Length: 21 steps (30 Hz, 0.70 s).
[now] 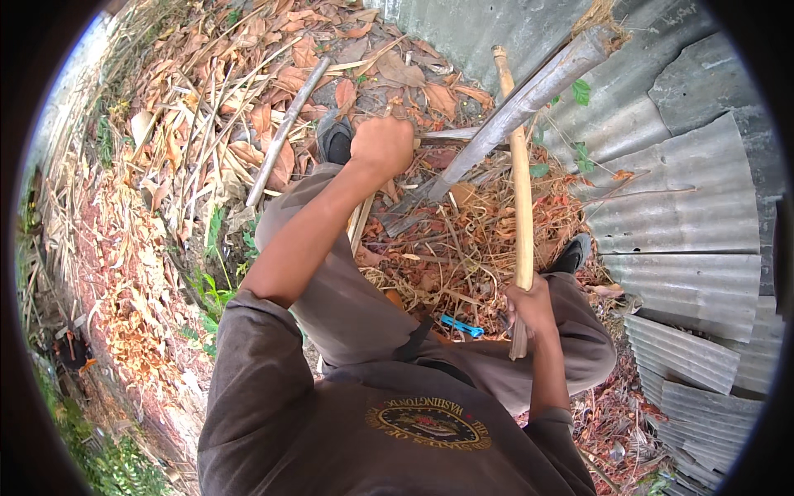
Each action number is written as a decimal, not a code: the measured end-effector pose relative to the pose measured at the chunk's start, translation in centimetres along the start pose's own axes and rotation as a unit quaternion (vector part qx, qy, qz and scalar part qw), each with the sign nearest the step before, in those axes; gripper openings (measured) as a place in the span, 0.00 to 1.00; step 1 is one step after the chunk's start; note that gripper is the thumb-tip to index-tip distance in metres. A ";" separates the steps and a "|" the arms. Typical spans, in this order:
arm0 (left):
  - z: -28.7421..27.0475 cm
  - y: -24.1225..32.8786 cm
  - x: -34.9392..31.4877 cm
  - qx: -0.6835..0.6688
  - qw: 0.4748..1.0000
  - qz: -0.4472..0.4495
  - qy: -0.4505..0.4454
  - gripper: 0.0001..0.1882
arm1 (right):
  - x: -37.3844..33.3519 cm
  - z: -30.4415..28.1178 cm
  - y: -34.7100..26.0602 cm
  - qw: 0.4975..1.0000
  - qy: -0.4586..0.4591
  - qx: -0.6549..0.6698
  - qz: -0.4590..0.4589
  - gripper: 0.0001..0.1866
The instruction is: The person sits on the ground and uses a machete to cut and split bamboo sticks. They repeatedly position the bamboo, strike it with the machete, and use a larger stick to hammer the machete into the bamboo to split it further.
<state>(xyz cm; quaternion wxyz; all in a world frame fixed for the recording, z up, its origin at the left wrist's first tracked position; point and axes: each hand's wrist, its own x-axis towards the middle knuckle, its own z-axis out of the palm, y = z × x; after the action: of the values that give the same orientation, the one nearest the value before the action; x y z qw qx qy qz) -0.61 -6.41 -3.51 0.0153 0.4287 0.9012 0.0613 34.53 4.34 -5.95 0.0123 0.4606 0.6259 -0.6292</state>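
My left hand (382,145) is closed in a fist around the handle of what looks like a machete (463,142). Its dark, narrow blade points right and passes behind a grey weathered post (529,107). My right hand (531,307) grips a long pale wooden stick (521,198) near its lower end. The stick stands nearly upright in the view, its knobbed top beyond the post, which it crosses. A short, rough brown end shows below my fingers. On the ground between my bent legs lies a small blue plastic object (461,326), its kind unclear.
Corrugated metal sheets (670,190) line the right side, with thin green vines beside the post. Dry leaves and straw (480,256) cover the ground around my shoes. A loose grey stick (287,132) lies left of my left shoe (335,138). Green plants (217,293) grow at left.
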 end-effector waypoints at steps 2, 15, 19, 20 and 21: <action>1.9 0.3 -1.8 -0.012 0.999 -0.005 -0.029 0.08 | -1.7 -2.2 -5.6 0.992 0.065 0.079 -0.075 0.08; 5.0 0.5 -2.7 -0.046 0.999 0.005 0.005 0.08 | 2.1 -0.3 -1.2 0.993 0.087 -0.018 -0.084 0.07; 5.0 0.5 -3.5 -0.056 0.998 -0.013 -0.032 0.09 | -2.0 -3.8 -11.2 0.973 0.171 0.024 -0.153 0.08; 5.4 0.4 -3.8 -0.052 0.998 -0.019 -0.028 0.09 | -3.5 -5.1 -14.1 0.947 0.195 0.049 -0.251 0.08; 5.6 0.5 -3.6 -0.050 0.998 -0.014 -0.024 0.10 | -5.9 -5.7 -16.9 0.919 0.207 0.093 -0.322 0.07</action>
<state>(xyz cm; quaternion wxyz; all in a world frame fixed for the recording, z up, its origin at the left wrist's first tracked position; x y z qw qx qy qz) 2.52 -8.35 -9.14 0.0593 0.4162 0.9022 0.0960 31.09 9.24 11.84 -0.3642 0.3532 0.6673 -0.5452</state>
